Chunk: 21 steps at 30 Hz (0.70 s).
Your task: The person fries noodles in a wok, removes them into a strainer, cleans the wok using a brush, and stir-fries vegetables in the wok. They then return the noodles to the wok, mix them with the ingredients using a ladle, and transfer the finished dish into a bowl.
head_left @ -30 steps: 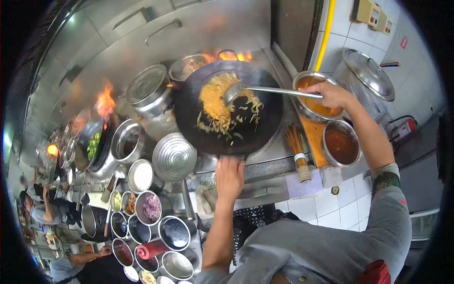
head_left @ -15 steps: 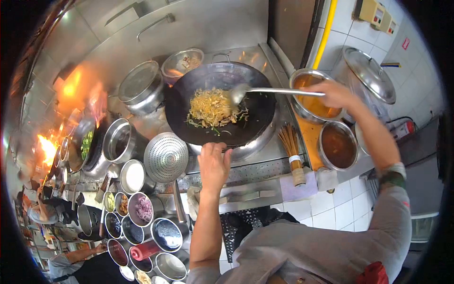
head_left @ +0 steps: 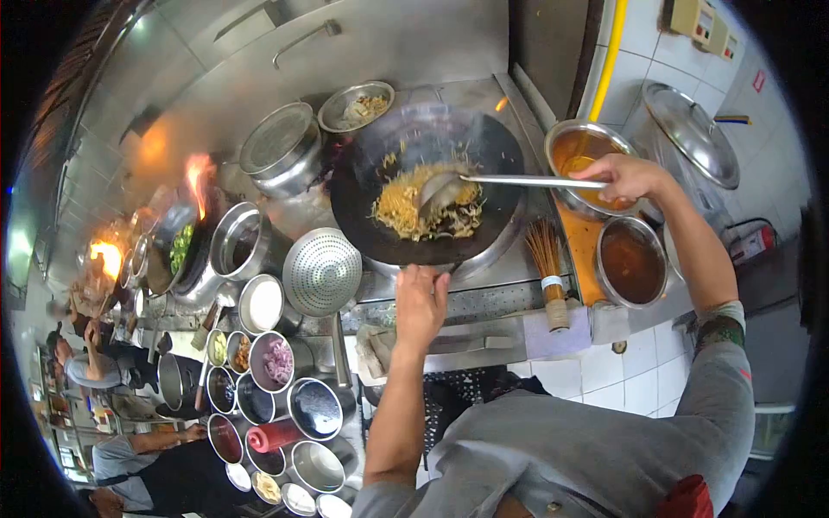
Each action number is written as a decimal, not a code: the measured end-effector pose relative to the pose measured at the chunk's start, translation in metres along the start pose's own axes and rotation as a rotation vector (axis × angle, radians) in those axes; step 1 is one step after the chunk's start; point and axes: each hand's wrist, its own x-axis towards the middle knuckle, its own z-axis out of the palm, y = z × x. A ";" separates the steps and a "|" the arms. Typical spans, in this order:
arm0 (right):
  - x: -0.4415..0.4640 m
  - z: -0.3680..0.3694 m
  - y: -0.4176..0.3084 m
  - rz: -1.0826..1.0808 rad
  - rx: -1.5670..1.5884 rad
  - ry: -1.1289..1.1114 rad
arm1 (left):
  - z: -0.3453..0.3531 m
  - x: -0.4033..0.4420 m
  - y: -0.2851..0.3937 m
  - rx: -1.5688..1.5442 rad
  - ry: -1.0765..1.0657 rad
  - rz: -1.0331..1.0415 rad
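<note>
A dark wok (head_left: 363,203) holds yellow noodles (head_left: 401,207) mixed with shredded vegetables. My right hand (head_left: 626,180) is closed round the handle of a long metal ladle (head_left: 535,180), whose bowl rests among the noodles. My left hand (head_left: 419,302) is closed at the wok's near rim; its fingertips are partly hidden there. Right of the wok stand a bowl of orange liquid (head_left: 579,151) and a pot of reddish-brown sauce (head_left: 630,263). A perforated skimmer (head_left: 322,272) lies to the left of my left hand.
Flames (head_left: 199,177) rise at a second wok on the left. Metal containers with ingredients, including sliced onion (head_left: 277,361), and a red bottle (head_left: 272,436) crowd the lower left. Other people (head_left: 91,367) stand beyond. A bamboo brush (head_left: 548,272) stands near the wok's right side.
The noodles have shifted and spread within the wok, and the ladle's bowl now sits in them. Flames behind the wok have died down. Both hands keep their holds.
</note>
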 end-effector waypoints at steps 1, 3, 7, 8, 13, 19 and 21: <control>0.005 0.005 0.008 -0.156 -0.103 0.093 | 0.008 -0.016 -0.006 0.027 -0.019 0.026; -0.025 -0.001 -0.025 0.022 -0.353 0.132 | -0.007 -0.059 0.017 -0.019 -0.139 -0.033; -0.063 -0.031 -0.056 0.345 -0.097 -0.073 | -0.067 -0.026 0.063 -0.064 -0.035 -0.068; -0.061 -0.037 -0.072 0.558 -0.003 -0.135 | -0.076 0.007 0.067 -0.060 0.013 -0.052; 0.015 0.014 -0.020 -0.112 -0.392 0.166 | -0.006 -0.004 0.005 -0.027 -0.017 -0.017; -0.064 -0.044 -0.034 0.113 -0.197 -0.037 | -0.075 -0.028 0.054 -0.079 -0.019 -0.014; -0.056 -0.047 -0.061 0.359 -0.096 -0.144 | -0.077 0.023 0.055 -0.099 0.078 0.010</control>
